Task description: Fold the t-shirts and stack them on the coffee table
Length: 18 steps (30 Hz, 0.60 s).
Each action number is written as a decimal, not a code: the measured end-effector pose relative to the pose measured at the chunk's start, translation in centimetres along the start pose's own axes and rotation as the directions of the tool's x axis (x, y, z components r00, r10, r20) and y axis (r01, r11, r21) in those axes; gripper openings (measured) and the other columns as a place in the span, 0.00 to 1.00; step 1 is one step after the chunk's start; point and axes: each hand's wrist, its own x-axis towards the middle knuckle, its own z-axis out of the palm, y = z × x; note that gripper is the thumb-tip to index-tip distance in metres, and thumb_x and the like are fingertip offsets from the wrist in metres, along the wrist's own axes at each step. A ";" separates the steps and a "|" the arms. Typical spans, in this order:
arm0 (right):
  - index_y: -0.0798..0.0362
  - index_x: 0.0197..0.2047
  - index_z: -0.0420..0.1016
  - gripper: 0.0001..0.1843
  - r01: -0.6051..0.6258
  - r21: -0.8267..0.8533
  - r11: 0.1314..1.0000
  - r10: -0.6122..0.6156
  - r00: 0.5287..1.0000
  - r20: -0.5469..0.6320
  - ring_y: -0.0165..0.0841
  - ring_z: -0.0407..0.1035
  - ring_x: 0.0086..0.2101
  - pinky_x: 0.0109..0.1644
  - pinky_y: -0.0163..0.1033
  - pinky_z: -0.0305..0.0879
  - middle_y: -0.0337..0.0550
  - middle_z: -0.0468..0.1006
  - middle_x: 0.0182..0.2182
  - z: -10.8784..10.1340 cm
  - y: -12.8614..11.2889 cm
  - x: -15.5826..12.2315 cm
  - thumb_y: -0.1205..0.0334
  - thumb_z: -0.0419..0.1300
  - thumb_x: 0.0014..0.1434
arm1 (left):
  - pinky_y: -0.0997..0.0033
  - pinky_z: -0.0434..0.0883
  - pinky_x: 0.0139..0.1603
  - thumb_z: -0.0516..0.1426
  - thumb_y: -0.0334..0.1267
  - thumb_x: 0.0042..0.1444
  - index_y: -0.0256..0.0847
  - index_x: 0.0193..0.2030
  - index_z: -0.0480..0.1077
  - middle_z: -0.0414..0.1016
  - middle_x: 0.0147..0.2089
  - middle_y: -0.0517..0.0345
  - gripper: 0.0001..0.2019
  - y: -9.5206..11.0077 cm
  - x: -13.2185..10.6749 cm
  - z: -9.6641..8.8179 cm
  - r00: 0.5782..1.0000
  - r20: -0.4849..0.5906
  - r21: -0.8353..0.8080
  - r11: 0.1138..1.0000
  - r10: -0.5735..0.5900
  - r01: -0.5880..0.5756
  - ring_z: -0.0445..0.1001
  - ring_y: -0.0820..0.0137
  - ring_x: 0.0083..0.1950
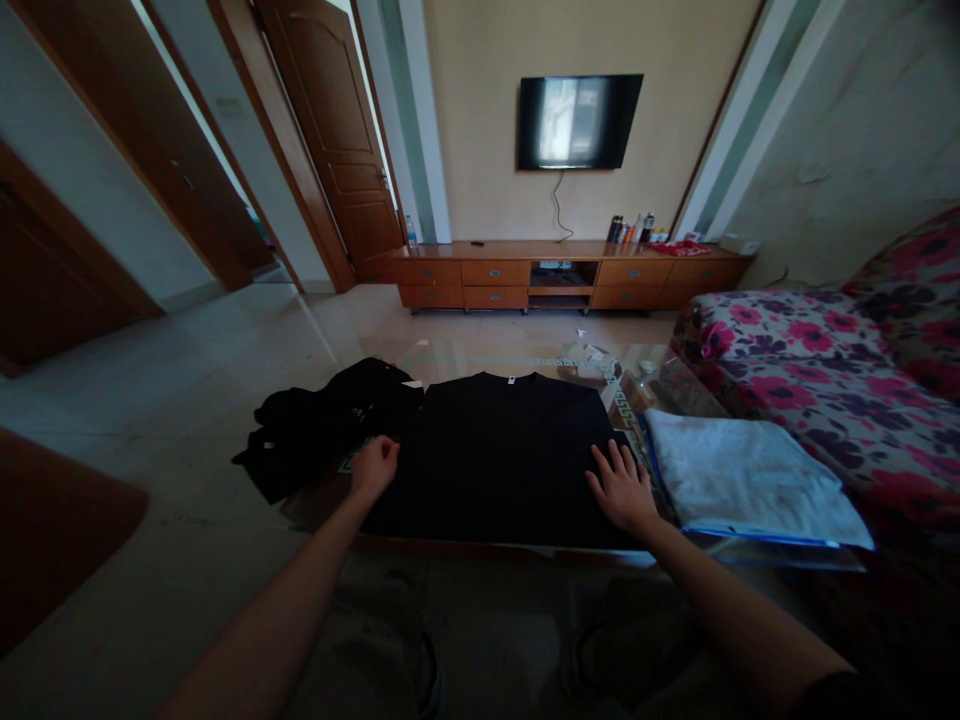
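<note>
A black T-shirt [495, 460] lies spread flat on the glass coffee table [660, 360], its collar and small white label at the far side. At the shirt's left edge, my left hand [375, 467] is closed, thumb and fingers pinched together on the cloth. My right hand [624, 487] rests palm down on the shirt's right side with its fingers spread. Left of the shirt is a rumpled heap of black clothing [330, 415]. To the right lies a folded light-blue cloth [750, 475] with a blue edge under it.
A flower-patterned sofa [817, 380] stands along the right. Beyond the table, a long wooden TV cabinet [495, 272] carries bottles and small items, below a wall-mounted television [577, 122]. A small glass jar [646, 374] and papers are on the table's far right. A brown rounded piece of furniture [60, 530] is at left.
</note>
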 end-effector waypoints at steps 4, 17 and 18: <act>0.45 0.75 0.53 0.35 0.005 0.000 1.000 -0.005 1.000 -0.007 0.50 0.37 0.72 0.70 0.62 0.42 0.49 0.44 0.75 0.1 0.0 -0.1 0.42 0.40 0.71 | 0.69 0.68 0.43 0.52 0.42 0.64 0.41 0.41 0.75 0.81 0.38 0.51 0.12 0.4 0.0 0.2 1.000 0.013 0.018 1.000 0.018 -0.019 0.79 0.62 0.41; 0.43 0.75 0.53 0.35 0.004 0.028 1.000 -0.004 1.000 -0.010 0.47 0.36 0.73 0.72 0.59 0.40 0.45 0.42 0.76 0.2 0.4 -0.3 0.41 0.41 0.71 | 0.61 0.70 0.43 0.44 0.43 0.70 0.40 0.51 0.71 0.79 0.42 0.43 0.17 0.8 -1.4 0.5 0.996 0.084 0.286 0.958 -0.010 -0.015 0.79 0.57 0.42; 0.43 0.75 0.52 0.35 0.000 0.030 1.000 0.000 1.000 -0.013 0.47 0.36 0.73 0.72 0.58 0.40 0.44 0.41 0.76 0.1 0.4 -0.4 0.41 0.41 0.71 | 0.59 0.71 0.43 0.43 0.42 0.70 0.39 0.52 0.71 0.78 0.44 0.41 0.18 1.1 -1.7 0.4 0.998 0.060 0.327 0.944 0.014 -0.033 0.78 0.55 0.43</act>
